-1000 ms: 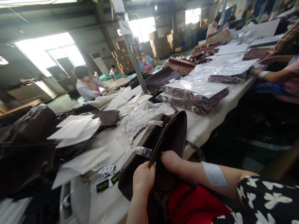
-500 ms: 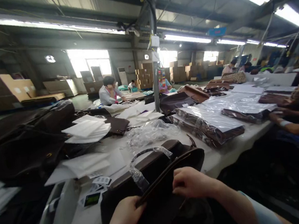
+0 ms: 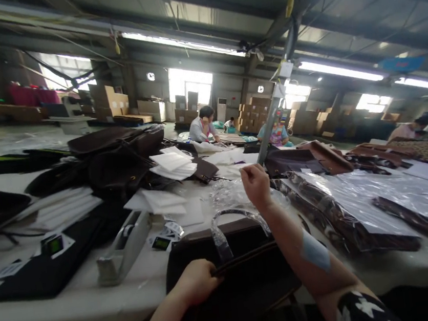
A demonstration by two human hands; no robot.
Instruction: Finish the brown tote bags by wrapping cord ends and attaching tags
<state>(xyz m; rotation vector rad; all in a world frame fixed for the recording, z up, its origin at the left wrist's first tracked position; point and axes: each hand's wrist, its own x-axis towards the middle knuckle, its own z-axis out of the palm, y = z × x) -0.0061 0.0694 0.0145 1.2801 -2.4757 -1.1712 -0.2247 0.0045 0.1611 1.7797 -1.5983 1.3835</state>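
Observation:
A dark brown handbag (image 3: 247,285) stands on the near side of the table, its handle (image 3: 220,239) wrapped in clear plastic. My left hand (image 3: 200,281) is closed on the near top edge of the bag, at its left end. Raised above the bag's far side, my right hand (image 3: 256,185) has its fingers curled in; whether anything is in them is hidden. My right forearm covers the right part of the bag. Left of the bag lie small printed tags (image 3: 168,232), and beside them sits a grey tape dispenser (image 3: 122,251).
White foam sheets (image 3: 173,164) and more dark bags (image 3: 117,161) are piled to the left. Plastic-wrapped bags (image 3: 343,207) lie to the right, crumpled clear plastic (image 3: 225,195) behind. A metal post (image 3: 270,128) rises mid-table. A co-worker (image 3: 204,125) sits beyond.
My right hand has left the bag's top edge and risen up and away above it. My left hand stays on the edge. The view has turned left.

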